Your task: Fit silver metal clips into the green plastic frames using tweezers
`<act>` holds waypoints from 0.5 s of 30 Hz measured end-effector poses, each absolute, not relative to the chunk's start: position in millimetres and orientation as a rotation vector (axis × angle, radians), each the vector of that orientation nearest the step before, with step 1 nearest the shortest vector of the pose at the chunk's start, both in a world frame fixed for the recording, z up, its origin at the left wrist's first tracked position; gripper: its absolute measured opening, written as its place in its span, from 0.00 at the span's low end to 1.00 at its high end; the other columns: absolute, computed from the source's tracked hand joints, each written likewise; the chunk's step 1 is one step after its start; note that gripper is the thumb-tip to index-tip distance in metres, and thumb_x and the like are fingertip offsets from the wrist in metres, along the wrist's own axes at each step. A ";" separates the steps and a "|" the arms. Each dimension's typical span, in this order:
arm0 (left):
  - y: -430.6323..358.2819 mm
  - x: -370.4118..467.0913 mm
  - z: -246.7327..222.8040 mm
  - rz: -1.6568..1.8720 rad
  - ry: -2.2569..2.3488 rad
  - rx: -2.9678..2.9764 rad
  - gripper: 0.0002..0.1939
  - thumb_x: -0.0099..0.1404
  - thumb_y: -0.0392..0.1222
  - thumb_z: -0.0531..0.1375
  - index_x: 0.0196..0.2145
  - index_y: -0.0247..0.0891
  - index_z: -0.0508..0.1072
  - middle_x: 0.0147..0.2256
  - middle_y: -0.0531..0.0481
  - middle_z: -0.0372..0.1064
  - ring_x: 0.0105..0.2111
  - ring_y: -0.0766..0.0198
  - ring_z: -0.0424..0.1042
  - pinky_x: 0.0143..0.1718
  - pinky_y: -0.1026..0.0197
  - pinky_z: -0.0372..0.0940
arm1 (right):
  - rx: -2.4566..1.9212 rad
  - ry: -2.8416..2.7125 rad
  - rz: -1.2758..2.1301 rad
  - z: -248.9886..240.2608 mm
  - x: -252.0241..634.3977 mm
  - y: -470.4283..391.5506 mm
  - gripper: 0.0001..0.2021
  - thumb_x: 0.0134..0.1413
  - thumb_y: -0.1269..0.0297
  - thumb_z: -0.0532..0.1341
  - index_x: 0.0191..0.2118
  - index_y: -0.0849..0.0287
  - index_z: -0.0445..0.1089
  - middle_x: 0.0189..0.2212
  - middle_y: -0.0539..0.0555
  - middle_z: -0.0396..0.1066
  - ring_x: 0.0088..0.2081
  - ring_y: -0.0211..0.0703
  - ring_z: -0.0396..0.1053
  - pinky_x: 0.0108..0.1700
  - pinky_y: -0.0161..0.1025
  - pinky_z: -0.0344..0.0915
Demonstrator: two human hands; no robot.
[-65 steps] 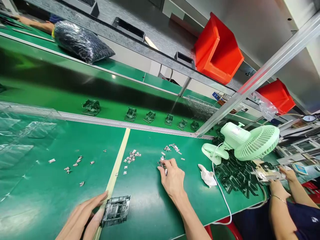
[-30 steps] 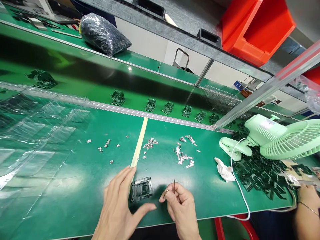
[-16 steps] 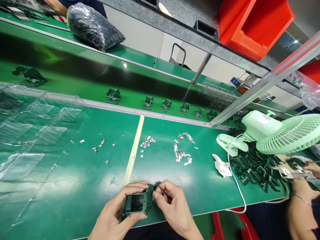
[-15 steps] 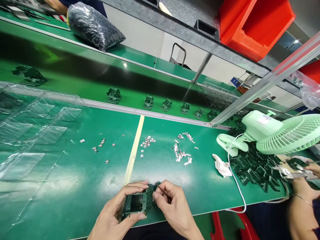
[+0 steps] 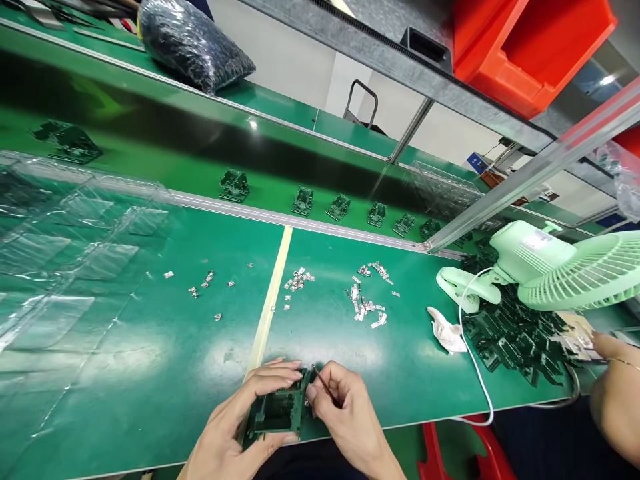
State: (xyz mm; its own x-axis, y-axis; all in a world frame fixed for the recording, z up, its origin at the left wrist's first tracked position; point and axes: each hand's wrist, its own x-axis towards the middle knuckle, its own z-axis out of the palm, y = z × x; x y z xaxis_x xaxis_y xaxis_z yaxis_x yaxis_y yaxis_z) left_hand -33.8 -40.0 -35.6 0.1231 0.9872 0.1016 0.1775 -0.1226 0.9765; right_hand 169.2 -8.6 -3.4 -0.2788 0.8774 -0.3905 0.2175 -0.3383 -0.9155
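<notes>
My left hand [image 5: 240,423] is closed around a dark green plastic housing [image 5: 280,410], fingers on its far side and thumb along its near edge. At the housing's right side, my right hand [image 5: 345,413] pinches a thin dark rod-like tool [image 5: 325,385]; its fingertips touch or nearly touch the housing. Whether a small metal part is also between those fingertips, I cannot make out. Beyond my hands, small metal pieces lie in loose piles: one pile [image 5: 299,280] just right of the yellow tape strip [image 5: 270,307], another pile [image 5: 367,300] farther right.
Several green housings [image 5: 303,200] stand in a row on the strip behind the table. Clear plastic trays [image 5: 75,253] lie at the left. At the right are a clip fan [image 5: 535,263], its white cable, a crumpled white cloth [image 5: 445,331], heaped dark green parts [image 5: 515,337] and a co-worker's arm [image 5: 617,387].
My left hand has tilted the housing slightly, and my right hand stays at its side with the tool. The co-worker's arm at the right has shifted. The whole view has moved a little.
</notes>
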 end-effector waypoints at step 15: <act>-42.6 -23.6 -18.4 1.232 1.163 0.801 0.17 0.63 0.52 0.71 0.46 0.43 0.76 0.54 0.43 0.78 0.56 0.46 0.77 0.50 0.58 0.75 | -1.307 -1.617 1.230 -8.0 171.7 -28.1 0.19 0.77 0.54 0.50 0.44 0.58 0.74 0.28 0.51 0.67 0.26 0.38 0.62 0.28 0.36 0.57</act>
State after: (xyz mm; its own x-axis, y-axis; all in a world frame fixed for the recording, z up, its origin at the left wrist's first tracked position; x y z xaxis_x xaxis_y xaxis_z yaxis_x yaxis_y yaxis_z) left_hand -23.6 -42.6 -18.4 -0.0616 0.9719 -0.2270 -0.2829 0.2011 0.9378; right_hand 171.7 -28.1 -8.0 -0.2361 0.9710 -0.0369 0.2946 0.0353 -0.9550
